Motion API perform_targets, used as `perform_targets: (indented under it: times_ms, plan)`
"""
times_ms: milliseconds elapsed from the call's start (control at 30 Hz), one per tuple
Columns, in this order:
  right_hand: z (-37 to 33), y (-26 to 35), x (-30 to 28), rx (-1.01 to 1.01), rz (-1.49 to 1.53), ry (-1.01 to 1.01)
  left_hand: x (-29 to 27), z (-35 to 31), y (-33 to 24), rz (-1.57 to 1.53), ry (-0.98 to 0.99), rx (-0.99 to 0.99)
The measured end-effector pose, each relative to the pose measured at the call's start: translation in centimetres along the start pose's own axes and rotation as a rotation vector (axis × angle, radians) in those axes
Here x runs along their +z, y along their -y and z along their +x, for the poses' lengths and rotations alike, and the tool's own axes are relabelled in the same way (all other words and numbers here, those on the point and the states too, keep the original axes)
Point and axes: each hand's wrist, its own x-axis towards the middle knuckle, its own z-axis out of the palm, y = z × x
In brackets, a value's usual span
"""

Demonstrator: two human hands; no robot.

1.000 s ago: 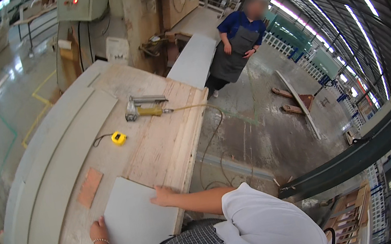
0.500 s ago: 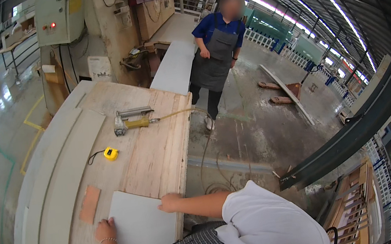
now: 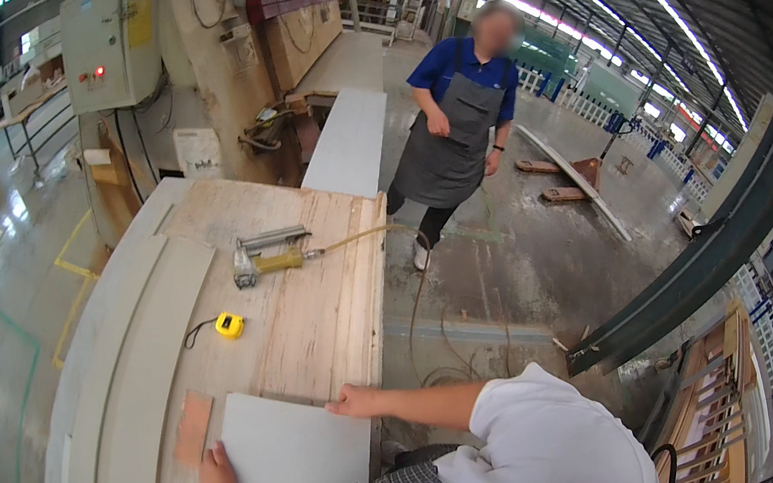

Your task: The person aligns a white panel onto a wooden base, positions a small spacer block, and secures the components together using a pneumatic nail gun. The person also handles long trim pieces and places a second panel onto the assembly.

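Note:
A white rectangular panel point(image 3: 296, 453) lies on the near end of the wooden workbench, close against my apron. My left hand point(image 3: 217, 474), with a beaded bracelet at its wrist, grips the panel's left edge. At the far right corner, my right hand point(image 3: 358, 402) has its fingers closed on the panel's edge. Just beyond my left hand lies a small orange-brown rectangular piece point(image 3: 193, 426). Farther up the bench sit a yellow tape measure point(image 3: 230, 325) with a black strap and a pneumatic nail gun point(image 3: 269, 259) joined to a hose.
Long pale boards point(image 3: 142, 378) run along the bench's left side. The air hose point(image 3: 418, 287) drops over the right edge to the floor. A co-worker point(image 3: 457, 126) in a grey apron stands past the far right corner. A green steel beam point(image 3: 700, 265) slants at right, beyond it a pallet truck point(image 3: 562, 180).
My view has shifted slightly, so the bench appears lower. Both hands stay at the white panel's edges. The co-worker has moved a little to the right.

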Motion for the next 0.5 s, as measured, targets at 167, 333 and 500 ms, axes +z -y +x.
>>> perform_targets:
  times_ms: [167,333,500]
  plan:
    - [1.3,-1.3,0.2,0.089,0.248,0.34,-3.4,-2.2,-2.9,0.062,0.023,-0.111]
    - [-2.3,0.4,-5.9,-0.107,0.337,0.128,-7.2,-20.3,-1.4,0.234,-0.38,0.269]
    - [-3.1,5.5,-7.0,-0.237,0.466,0.374,-9.3,-41.9,1.4,0.312,-0.213,-0.112]
